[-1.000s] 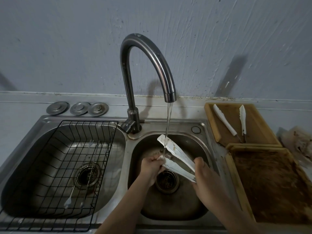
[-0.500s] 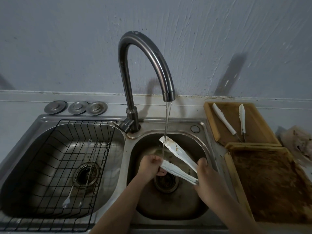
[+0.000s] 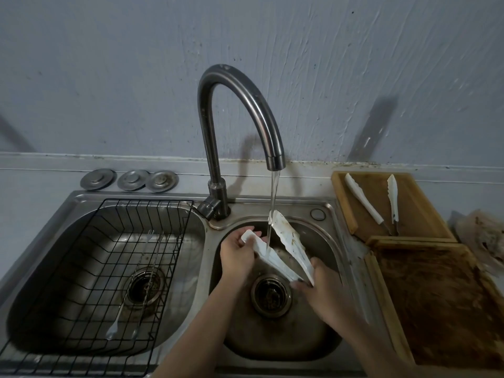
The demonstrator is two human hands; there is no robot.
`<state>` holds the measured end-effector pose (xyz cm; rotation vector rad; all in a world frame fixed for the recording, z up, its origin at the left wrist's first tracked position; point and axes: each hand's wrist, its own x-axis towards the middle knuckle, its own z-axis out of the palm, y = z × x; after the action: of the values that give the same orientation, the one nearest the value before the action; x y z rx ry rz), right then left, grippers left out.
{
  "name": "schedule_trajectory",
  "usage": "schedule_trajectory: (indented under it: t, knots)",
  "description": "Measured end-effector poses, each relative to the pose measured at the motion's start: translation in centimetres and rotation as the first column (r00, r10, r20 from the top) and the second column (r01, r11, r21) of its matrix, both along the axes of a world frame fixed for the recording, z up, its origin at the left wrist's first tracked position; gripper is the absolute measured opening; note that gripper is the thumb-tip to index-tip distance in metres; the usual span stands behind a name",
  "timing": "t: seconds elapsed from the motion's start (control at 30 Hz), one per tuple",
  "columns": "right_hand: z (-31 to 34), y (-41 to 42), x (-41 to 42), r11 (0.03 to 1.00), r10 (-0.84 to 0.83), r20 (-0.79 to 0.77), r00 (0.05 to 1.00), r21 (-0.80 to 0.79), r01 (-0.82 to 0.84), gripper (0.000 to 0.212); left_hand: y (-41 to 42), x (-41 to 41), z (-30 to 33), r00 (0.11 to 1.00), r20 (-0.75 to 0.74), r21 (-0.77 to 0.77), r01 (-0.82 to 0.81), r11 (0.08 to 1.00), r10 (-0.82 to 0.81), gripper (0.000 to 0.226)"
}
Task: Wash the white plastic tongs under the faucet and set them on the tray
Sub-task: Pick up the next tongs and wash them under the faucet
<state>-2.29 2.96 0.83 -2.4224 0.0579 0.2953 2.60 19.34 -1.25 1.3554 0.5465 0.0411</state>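
Two hands on the white plastic tongs [image 3: 283, 249] over the right basin [image 3: 327, 317] | left hand [image 3: 237, 257] pinches one arm's tip | right hand [image 3: 324, 293] grips hinge end (arms splayed) | faucet [image 3: 240, 105] stream hits them | wooden tray [image 3: 425, 203] at 2 o'clock

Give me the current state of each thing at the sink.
faucet: running.
white tongs: spread open under the stream, brown stains on the far arm.
left hand: grips the near arm.
right hand: holds the hinge end.
back tray: holds another pair of tongs.
wire rack: in left basin.
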Motion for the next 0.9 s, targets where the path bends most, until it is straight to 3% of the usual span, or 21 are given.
schedule_trajectory:
  t: [0.17,0.27,0.33,0.4,0.5,0.6,0.67,0.73,0.8,0.9]
  knots:
    - [-0.4,0.7,0.3,1.0,-0.007,0.016,1.0,0.018,0.007,0.041,0.6,0.3,0.8,0.998,0.05,-0.007,0.024,1.0,-0.024,0.021]
    - [-0.2,0.5,0.1,1.0,0.012,-0.003,1.0,-0.01,-0.012,0.045,0.7,-0.1,-0.1,0.999,-0.043,-0.033,0.007,0.999,-0.008,0.023]
    - [0.0,0.2,-0.2,0.998,0.031,-0.021,0.999,-0.057,-0.032,0.041,0.4,-0.6,-1.5,0.988,-0.152,0.042,0.021,0.999,-0.015,0.02]
    - [-0.1,-0.5,-0.4,0.995,0.035,-0.031,0.999,-0.096,-0.038,0.032,0.0,-1.2,-2.8,0.971,-0.229,0.097,0.093,0.991,-0.069,0.017]
    - [0.2,-1.5,-0.7,0.993,0.032,-0.044,0.999,-0.116,-0.036,0.027,-0.7,-2.2,-3.3,0.931,-0.308,0.04,0.22,0.975,-0.198,0.022]
    - [0.5,-2.2,-0.8,0.994,0.049,-0.048,0.998,-0.098,-0.054,0.021,-1.1,-2.9,-4.1,0.869,-0.38,0.227,0.42,0.879,-0.317,0.031]
    - [0.7,-2.0,-0.9,0.991,0.078,-0.059,0.995,-0.101,-0.083,0.02,-1.3,-3.5,-4.0,0.918,-0.31,0.284,0.336,0.898,-0.246,0.038]
    - [0.6,-1.3,-0.9,0.988,0.107,-0.073,0.992,-0.104,-0.114,0.022,-1.6,-4.1,-3.5,0.972,-0.169,0.108,0.184,0.977,-0.165,0.049]
    - [0.5,-0.4,-1.0,0.983,0.136,-0.071,0.988,-0.112,-0.143,0.029,-1.9,-4.2,-2.6,0.985,-0.025,-0.004,0.168,0.986,-0.168,0.075]
    - [0.3,0.7,-1.1,0.98,0.171,-0.061,0.983,-0.097,-0.176,0.026,-1.3,-3.5,-1.9,0.984,-0.004,0.195,0.175,0.965,-0.178,0.095]
